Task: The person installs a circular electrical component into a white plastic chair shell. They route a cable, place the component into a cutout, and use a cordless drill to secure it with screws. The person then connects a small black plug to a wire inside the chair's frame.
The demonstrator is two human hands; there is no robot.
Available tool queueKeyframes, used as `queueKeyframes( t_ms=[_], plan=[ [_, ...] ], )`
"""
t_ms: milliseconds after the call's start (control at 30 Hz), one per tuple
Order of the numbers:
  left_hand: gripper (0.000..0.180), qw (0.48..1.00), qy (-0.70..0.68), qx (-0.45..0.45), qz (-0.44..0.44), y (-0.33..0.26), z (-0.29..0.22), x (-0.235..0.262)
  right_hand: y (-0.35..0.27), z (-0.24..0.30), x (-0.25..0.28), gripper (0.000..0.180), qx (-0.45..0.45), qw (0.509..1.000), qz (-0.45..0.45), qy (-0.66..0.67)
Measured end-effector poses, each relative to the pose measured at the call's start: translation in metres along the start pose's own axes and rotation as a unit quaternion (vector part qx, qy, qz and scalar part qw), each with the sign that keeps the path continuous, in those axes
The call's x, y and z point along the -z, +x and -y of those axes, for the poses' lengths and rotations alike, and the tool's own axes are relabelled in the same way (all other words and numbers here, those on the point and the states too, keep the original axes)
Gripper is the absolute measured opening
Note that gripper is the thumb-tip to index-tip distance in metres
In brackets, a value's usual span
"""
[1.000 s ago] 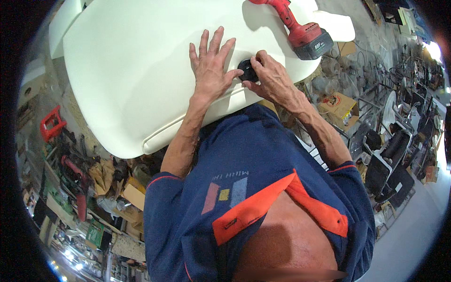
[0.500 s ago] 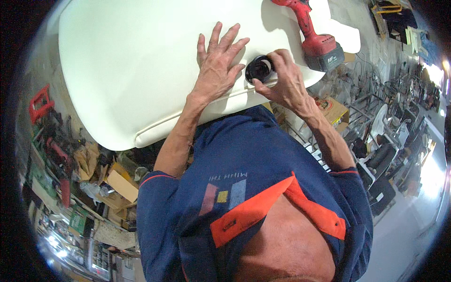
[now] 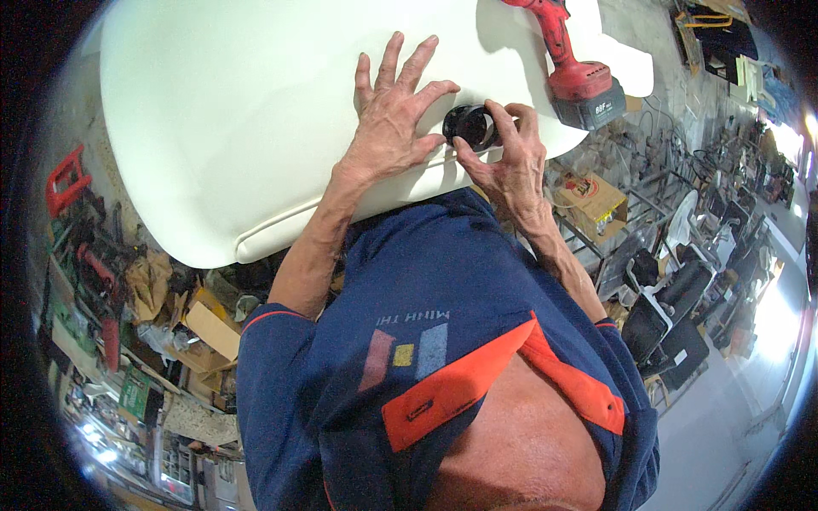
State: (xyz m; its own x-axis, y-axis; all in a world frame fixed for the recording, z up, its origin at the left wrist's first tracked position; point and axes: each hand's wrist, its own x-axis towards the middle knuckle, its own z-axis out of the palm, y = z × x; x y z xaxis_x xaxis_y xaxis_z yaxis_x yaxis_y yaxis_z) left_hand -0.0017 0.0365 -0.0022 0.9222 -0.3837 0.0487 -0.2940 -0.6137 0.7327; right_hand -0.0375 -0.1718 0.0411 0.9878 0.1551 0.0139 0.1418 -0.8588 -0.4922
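A large cream-white padded panel (image 3: 230, 119) with rounded corners and a piped seam lies before me. On it, near its close edge, sits a round black ring-shaped part (image 3: 466, 126) with a dark hollow middle. My right hand (image 3: 514, 157) grips this part, thumb on the near side and fingers on the far right side. My left hand (image 3: 392, 119) lies on the white surface, fingers spread, its thumb and index finger close to the left side of the black part. Whether those fingertips touch it I cannot tell.
A red cordless drill (image 3: 573, 72) with a dark battery rests on the panel's right end. Below right stands an open cardboard box (image 3: 594, 204) among metal frames and black chair parts (image 3: 682, 289). At left are a red tool frame (image 3: 68, 180) and torn cardboard (image 3: 213, 324).
My right hand has shifted round the black part, its wrist now lower and its fingers more bent. My left index finger has curled toward the part.
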Motion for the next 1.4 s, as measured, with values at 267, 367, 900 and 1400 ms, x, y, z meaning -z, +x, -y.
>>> queueKeyframes(
  t_ms=[267,367,900,1400],
  plan=[
    [0.05,1.0,-0.006,0.007,-0.002,0.001,0.0,0.002,-0.001,0.002,-0.013,0.064,0.035,0.998,-0.015,-0.045],
    [0.043,1.0,-0.021,0.002,0.003,0.0,0.001,0.002,0.0,0.005,-0.017,0.062,0.004,0.999,-0.024,-0.033],
    [0.028,0.999,-0.012,0.001,-0.034,0.0,0.001,-0.008,0.01,0.005,0.006,0.067,0.001,0.988,0.15,-0.029],
    [0.026,0.997,0.021,0.002,-0.071,0.002,-0.002,-0.014,0.014,0.006,-0.003,0.054,-0.021,0.993,0.104,-0.047]
  ],
)
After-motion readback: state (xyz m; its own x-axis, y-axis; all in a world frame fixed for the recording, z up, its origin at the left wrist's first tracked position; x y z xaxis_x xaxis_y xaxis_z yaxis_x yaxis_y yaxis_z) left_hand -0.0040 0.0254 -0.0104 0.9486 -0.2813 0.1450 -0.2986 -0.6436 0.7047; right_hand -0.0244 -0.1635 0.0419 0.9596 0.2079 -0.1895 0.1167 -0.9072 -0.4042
